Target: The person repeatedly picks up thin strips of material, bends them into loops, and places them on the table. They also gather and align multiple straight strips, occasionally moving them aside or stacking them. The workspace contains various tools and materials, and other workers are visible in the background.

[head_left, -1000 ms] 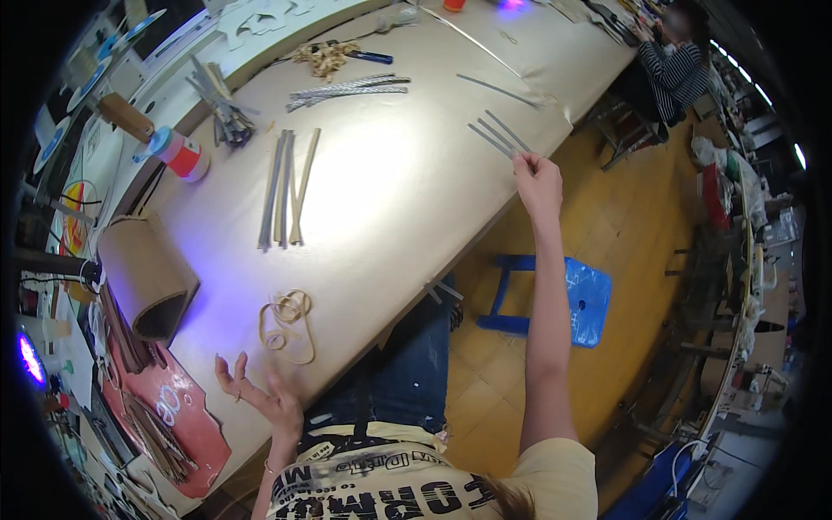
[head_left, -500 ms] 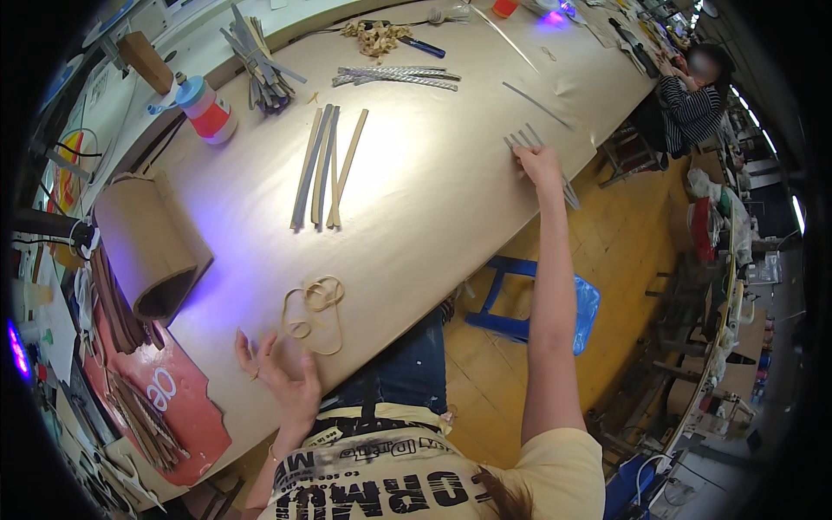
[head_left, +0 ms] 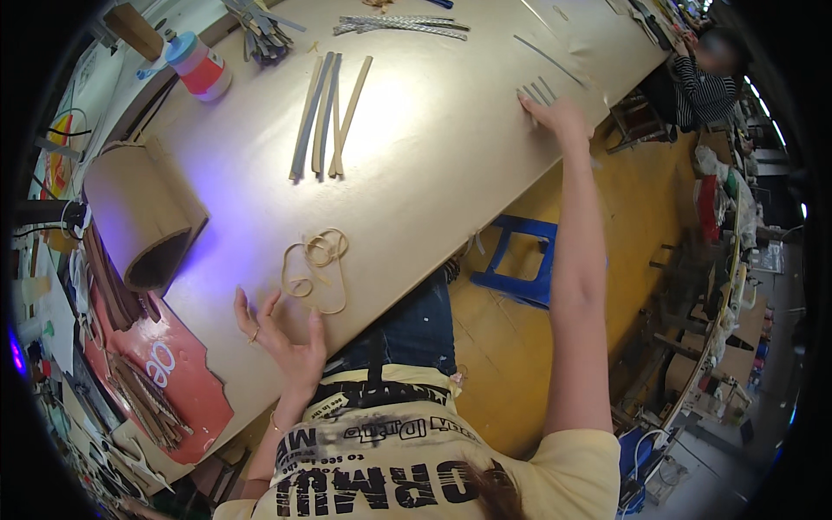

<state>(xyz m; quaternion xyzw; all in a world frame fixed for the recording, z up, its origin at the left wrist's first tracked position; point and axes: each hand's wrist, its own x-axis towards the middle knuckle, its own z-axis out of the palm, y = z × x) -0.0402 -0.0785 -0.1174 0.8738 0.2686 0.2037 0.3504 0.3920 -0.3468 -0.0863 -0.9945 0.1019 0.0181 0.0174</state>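
Note:
At the table's right front edge my right hand point(head_left: 562, 119) is closed over several thin grey strips point(head_left: 544, 87), with their far ends showing past the fingers. The rest of the strips is mostly hidden by the hand. Beyond it, a single thin grey strip point(head_left: 549, 61) lies on the tabletop. My left hand point(head_left: 290, 347) is open at the front edge, fingers spread and nothing in them. Just past its fingertips lies a loosely looped, pale tan cord point(head_left: 328, 251). Several longer grey and tan strips point(head_left: 326, 117) lie side by side in mid-table.
Patterned silvery strips point(head_left: 401, 27) lie at the back, beside a bundle of strips point(head_left: 263, 36). A red-and-white bottle point(head_left: 199, 68) and a curved brown board point(head_left: 143, 212) stand left. A blue stool point(head_left: 517, 260) is below the table's edge. Another person point(head_left: 711, 82) sits far right.
The view has shifted, so the table sits higher in the picture. My right hand has slid slightly to the right over the thin strips. My left hand stays open near the cord.

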